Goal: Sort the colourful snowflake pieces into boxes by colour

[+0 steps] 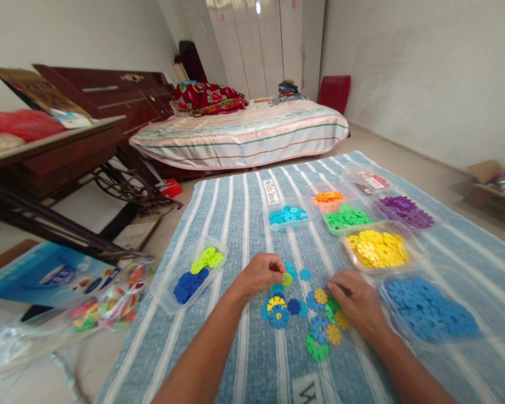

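My left hand (263, 273) is closed, pinching a lime-green snowflake disc (287, 279) just above a loose pile of snowflake discs (309, 320) in blue, yellow and green on the striped blue cloth (235, 224). My right hand (356, 306) rests with its fingers curled down on the right side of that pile, touching green and yellow discs; I cannot see whether it grips one.
Clear trays ring the pile: blue and lime discs (193, 275) at left, turquoise (288, 216), orange (328, 197), green (347, 217), purple (404, 210), yellow (379, 249) and blue (429, 314) at right. A bag of mixed discs (105, 306), a treadle table (54, 163) and a mattress (244, 134) lie beyond.
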The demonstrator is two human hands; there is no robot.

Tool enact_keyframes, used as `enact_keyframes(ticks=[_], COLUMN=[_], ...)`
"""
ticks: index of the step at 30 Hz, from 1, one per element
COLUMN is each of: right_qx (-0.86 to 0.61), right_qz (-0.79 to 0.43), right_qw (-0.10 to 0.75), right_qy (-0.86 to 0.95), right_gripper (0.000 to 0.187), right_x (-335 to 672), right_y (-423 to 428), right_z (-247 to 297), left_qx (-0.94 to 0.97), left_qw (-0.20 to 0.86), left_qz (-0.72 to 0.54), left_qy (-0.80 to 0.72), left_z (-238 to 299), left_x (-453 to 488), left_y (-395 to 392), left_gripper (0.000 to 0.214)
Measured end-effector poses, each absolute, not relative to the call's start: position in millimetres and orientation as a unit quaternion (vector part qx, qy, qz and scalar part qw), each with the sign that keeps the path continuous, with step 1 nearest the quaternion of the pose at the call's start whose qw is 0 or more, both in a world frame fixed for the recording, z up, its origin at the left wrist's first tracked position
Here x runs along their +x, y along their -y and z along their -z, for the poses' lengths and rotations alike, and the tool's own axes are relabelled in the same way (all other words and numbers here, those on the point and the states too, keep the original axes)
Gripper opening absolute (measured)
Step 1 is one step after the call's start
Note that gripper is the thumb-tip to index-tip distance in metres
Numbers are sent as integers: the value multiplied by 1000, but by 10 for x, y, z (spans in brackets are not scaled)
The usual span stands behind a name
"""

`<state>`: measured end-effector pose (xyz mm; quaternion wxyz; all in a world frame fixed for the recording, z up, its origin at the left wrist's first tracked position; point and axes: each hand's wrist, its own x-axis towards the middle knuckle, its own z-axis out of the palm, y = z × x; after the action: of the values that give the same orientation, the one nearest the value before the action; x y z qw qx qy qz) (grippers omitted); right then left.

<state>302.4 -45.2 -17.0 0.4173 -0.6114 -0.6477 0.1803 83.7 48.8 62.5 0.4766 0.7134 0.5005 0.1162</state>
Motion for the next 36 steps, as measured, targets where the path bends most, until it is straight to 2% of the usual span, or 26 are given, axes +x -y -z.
enact_keyframes(ticks=[4,9,14,19,26,28,31,34,36], right_qx=[-608,-602,-606,-612,-611,-610,-610,-612,-613], right_qz=[-182,-181,-177,-177,-183,-183,-179,-179,-183], right_qw=[421,427,418,416,417,418,418,416,414], right_qy=[647,650,653,649,648,648,649,649,648], right_gripper=[20,21,24,24,24,23,24,24,24], right_x=[3026,3024,3022,3028,3029,3028,3029,3029,3028], right_y=[464,470,462,464,464,463,463,467,469], right_z=[167,142,133,149,130,125,118,109,102], left_qx=[658,635,611,661,670,694,750,792,807], left_qw=[476,321,200,133,40,46,151,246,265], left_qz=[-239,-299,-238,-135,-102,-114,-119,-73,-34], left_qy=[-533,-636,-728,-726,-734,-710,-632,-554,-526], left_z=[-879,-1225,-1103,-861,-1072,-1157,-1183,-1074,-969], left_x=[653,30,-482,-506,-338,-235,-3,249,383], left_y=[-473,-546,-711,-860,-808,-693,-470,-251,-128], left_gripper=[14,18,16,21,24,24,21,18,15])
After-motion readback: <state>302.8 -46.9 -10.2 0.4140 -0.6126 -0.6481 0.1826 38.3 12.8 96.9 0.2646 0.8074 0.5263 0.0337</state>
